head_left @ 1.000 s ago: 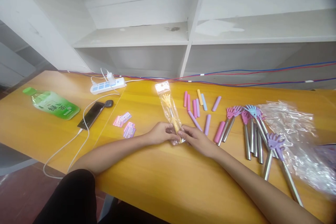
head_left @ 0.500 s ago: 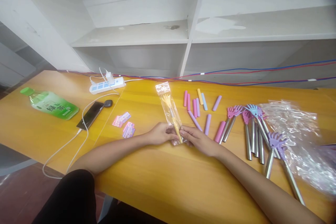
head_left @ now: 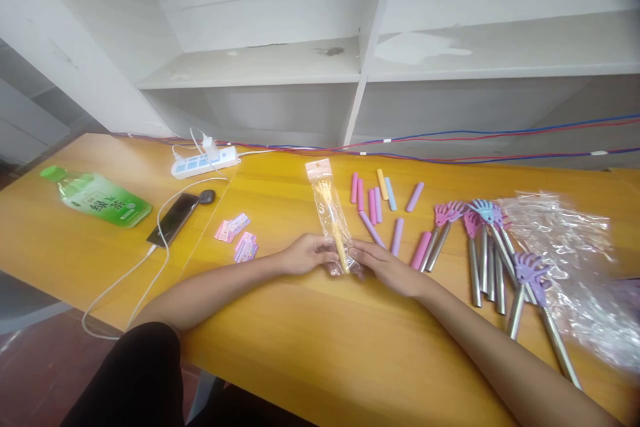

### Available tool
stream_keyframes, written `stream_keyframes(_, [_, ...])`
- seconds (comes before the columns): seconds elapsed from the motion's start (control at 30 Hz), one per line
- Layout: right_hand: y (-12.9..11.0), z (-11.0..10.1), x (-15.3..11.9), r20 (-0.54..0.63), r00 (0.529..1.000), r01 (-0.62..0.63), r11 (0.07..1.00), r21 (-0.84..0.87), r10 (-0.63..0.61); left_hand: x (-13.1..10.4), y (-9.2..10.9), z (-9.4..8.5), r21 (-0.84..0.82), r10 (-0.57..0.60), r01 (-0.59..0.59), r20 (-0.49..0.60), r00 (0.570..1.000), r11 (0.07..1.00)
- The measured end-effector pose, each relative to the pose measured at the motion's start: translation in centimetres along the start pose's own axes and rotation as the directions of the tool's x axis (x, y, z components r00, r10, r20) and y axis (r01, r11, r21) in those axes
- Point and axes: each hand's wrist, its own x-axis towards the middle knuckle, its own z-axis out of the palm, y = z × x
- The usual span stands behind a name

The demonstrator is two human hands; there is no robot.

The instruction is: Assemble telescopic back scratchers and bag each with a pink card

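A yellow back scratcher (head_left: 334, 217) with a hand-shaped head lies inside a clear plastic bag (head_left: 319, 170). Its head points away from me, toward the bag's top flap. My left hand (head_left: 307, 254) pinches the lower left edge of the bag. On the opposite edge, my right hand (head_left: 380, 263) grips the bag near the scratcher's handle end. The bag is held just over the table, nearly upright in view and tilted slightly left. Beyond my right hand lie loose coloured foam sleeves (head_left: 397, 237) in pink, purple, yellow and blue.
Several back scratchers with metal shafts (head_left: 500, 240) lie at right, beside a pile of clear bags (head_left: 560, 233). Small printed cards (head_left: 246, 247) lie left of my hands. Farther left are a phone (head_left: 173, 219), a green bottle (head_left: 100, 197) and a power strip (head_left: 205, 162) with white cables.
The bagged back scratcher has shifted slightly right and turned more upright, and its top flap looks flatter and pinker. Both hands keep hold of the bag's lower end.
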Motion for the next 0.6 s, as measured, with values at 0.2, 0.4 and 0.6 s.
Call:
stream_keyframes(0.2, [0.3, 0.0, 0.1, -0.001, 1.0, 0.0, 0.998, -0.055, 0.0, -1.2, 1.2, 1.6, 0.236, -0.073, 0.061, 0.043, 0.996, 0.97])
stream_keyframes(0.4, [0.5, 0.2, 0.3, -0.007, 1.0, 0.009, 0.967, -0.256, -0.011, -4.4, 7.4, 0.6, 0.78, -0.169, -0.078, 0.231, 0.958, 0.621])
stream_keyframes(0.6, [0.7, 0.3, 0.2, -0.059, 0.998, -0.001, 0.959, -0.283, -0.016, -7.9, 13.2, -5.7, 0.931, -0.3, 0.362, -0.36, 0.883, -0.05])
